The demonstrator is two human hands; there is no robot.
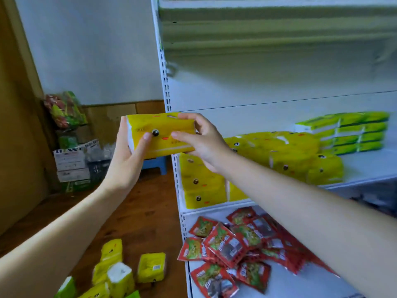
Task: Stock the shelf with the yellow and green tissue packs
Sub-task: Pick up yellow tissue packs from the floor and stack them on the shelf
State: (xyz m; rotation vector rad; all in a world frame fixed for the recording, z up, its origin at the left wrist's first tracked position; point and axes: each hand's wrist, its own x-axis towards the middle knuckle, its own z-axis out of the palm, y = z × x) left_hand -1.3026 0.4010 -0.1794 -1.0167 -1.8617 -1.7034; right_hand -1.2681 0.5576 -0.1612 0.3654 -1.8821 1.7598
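A yellow tissue pack (165,127) with a cartoon face is held in the air just left of the white shelf (365,166). My left hand (129,155) grips its left end from below, and my right hand (204,140) grips its right end. Several yellow packs (279,153) lie stacked and leaning on the middle shelf board. Green packs (352,132) stand stacked behind them at the right. More yellow and green packs (120,269) lie loose on the wooden floor below my left arm.
Red snack packets (232,244) cover the lower shelf board. The perforated shelf upright (166,87) stands just behind the held pack. Boxes and bagged goods (73,160) are piled by the wall at the left, beside a blue stool (156,164).
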